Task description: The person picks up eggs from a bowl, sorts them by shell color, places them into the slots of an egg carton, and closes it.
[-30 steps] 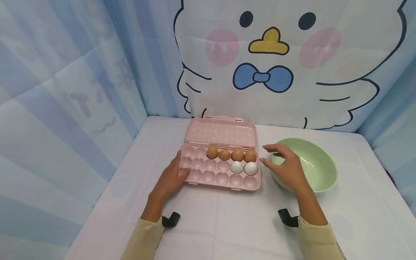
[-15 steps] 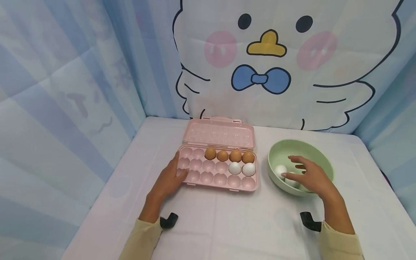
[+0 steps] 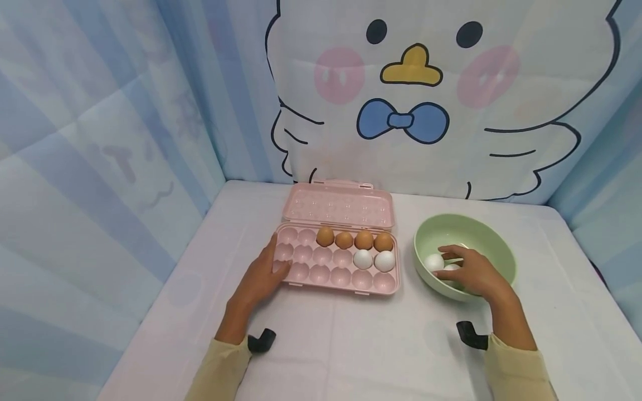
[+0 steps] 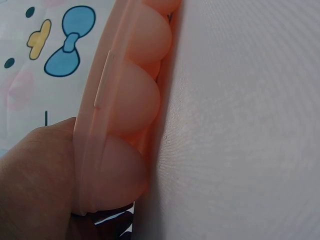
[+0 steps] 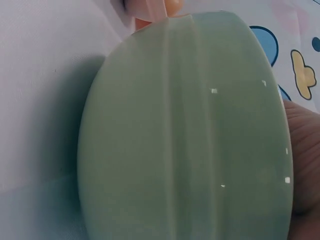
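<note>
In the head view my left hand (image 3: 258,278) grips the left end of a pink egg carton (image 3: 331,284), thumb over the front corner and fingers along the side. Its lid (image 3: 338,206) lies tipped back. Several brown eggs (image 3: 364,240) sit at the right of the back row. Two white eggs (image 3: 384,260) fill the right end of the middle row. Inside a green bowl (image 3: 501,259), my right hand (image 3: 473,272) has its thumb and fingers around a white egg (image 3: 452,268), partly hidden. Another white egg (image 3: 433,262) lies just left of it.
A white cloth covers the table (image 3: 351,345). Behind it hangs a printed curtain (image 3: 401,161), close to the carton's lid. The bowl stands to the right of the carton, with a gap between them. Blue striped curtains (image 3: 100,223) close off the sides.
My right hand has moved right from beside the carton to the bowl, then lowered and closed its fingers around an egg. My left hand keeps its place on the carton.
</note>
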The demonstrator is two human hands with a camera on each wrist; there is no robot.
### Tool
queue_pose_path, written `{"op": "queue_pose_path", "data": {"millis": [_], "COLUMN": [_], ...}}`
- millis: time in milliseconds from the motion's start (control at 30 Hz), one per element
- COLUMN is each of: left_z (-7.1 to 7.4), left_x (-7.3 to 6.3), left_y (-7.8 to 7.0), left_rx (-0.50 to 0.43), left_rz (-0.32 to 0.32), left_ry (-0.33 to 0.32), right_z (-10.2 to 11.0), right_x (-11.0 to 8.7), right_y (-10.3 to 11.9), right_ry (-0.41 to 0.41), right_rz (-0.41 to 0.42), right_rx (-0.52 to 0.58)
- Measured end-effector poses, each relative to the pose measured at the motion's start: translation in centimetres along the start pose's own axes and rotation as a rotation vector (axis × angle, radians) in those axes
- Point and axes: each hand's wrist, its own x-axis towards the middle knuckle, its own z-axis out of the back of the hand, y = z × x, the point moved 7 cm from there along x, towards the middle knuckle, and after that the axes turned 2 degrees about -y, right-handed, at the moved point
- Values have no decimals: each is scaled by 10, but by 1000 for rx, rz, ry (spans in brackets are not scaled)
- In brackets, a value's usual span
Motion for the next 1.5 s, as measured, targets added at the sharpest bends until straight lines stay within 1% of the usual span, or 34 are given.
{"op": "queue_pose_path", "data": {"millis": [167,333,467,567,667,767,867,1000,1133,1267,1367,1500], "left_z": [1,2,1,1,1,1,1,1,0,0,0,-1], "left_x": [0,0,1,1,1,0,0,0,1,2,3,2], "left_y": [-2,-2,0,0,-1,-1,-1,-1,-1,-1,-1,1], "left_rx": [-3,-8,3,6,12,17,14,7,8,9,15,17], "left_rz": [4,-6,-3,-2,-9,-12,-6,-7,-9,-10,1,9], "left_ry": [-3,-9,-7,-9,-12,-15,-16,-12,-9,-5,-1,2], "right_z": [0,0,-1,-1,2,7,13,21,21,17,6,-15], "right_x": [1,2,2,2,1,0,-2,-4,-3,0,6,17], "right_y": [0,1,1,0,0,2,7,21,40,58,71,89], "right_ry": [-13,-40,-63,-87,-123,-173,-244,-330,-368,-367,-330,-268], "right_rz": [-6,19,38,29,2,-19,-25,-3,45,112,152,214], "right_rx": [-32,-53,-59,-57,-41,2,65,174,280,360,389,424]}}
